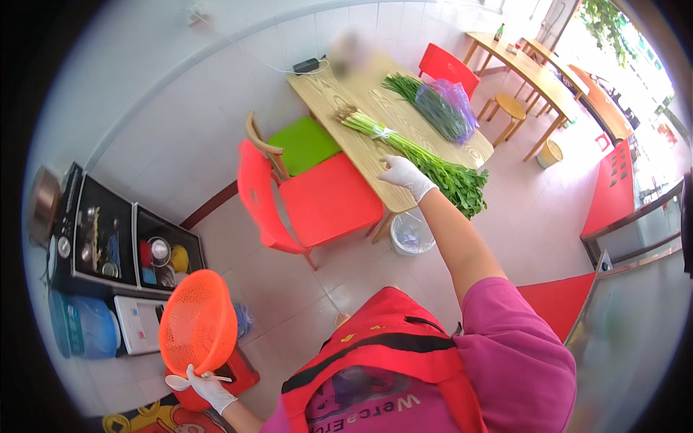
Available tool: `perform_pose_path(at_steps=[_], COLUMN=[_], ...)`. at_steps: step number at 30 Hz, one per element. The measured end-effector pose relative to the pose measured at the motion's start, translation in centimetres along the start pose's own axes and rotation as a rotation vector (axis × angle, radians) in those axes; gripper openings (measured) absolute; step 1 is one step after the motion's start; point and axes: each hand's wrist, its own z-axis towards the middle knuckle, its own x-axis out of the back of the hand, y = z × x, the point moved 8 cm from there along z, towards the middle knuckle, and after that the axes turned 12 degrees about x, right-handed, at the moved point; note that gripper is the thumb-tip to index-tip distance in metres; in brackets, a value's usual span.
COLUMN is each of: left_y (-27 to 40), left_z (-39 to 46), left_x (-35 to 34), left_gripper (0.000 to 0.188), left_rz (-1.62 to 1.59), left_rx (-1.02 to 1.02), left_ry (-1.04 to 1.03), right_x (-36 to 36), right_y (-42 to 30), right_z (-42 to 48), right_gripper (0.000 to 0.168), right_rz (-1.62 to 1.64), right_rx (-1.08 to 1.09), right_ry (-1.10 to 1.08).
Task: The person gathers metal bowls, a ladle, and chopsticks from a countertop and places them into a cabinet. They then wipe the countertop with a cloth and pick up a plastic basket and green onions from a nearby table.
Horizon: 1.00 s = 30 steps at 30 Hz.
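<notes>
My left hand (210, 391), in a white glove, grips the rim of an orange plastic colander (196, 322) at the lower left. A white spoon (177, 383) is held in the same hand. My right hand (406, 176), also gloved, reaches over the near end of a wooden table (346, 127), beside a bundle of leafy celery (422, 154) tied with a white strip. Its fingers are partly bent, with nothing seen between them. Farther back on the table lies a bunch of thin green stalks (446, 111), partly inside a purple plastic bag.
A red chair (330, 197) and a green seat (303, 145) stand along the table. A lined waste bin (411, 233) is below its near end. At left are a black cabinet (105, 233) and a blue water bottle (89, 327). More tables (530, 76) stand behind.
</notes>
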Motion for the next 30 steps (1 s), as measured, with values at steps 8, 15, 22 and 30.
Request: perform_pose_path(at_steps=[8,15,22,30], left_y=[-8.9,-13.8,-18.5,-19.9], left_z=[0.3,-7.3,-9.3,-10.0], left_x=[2.2,-6.1,-13.8,-15.3], left_gripper=[0.032,0.035,0.038,0.042], left_rz=[0.322,0.394,0.442,0.506], left_rx=[0.229,0.326,0.384,0.409], left_ry=[0.256,0.432,0.45,0.5], right_x=[0.0,-1.9,14.1,22.6], right_y=[13.6,20.1,29.4,40.0], right_z=[14.0,20.2,22.8,22.0], right_gripper=[0.087,0.074,0.071,0.06], right_rz=[-0.401,-0.07,-0.207,-0.28], right_rx=[-0.198,-0.302,-0.37,-0.503], right_ry=[0.121,-0.143,-0.099,0.142])
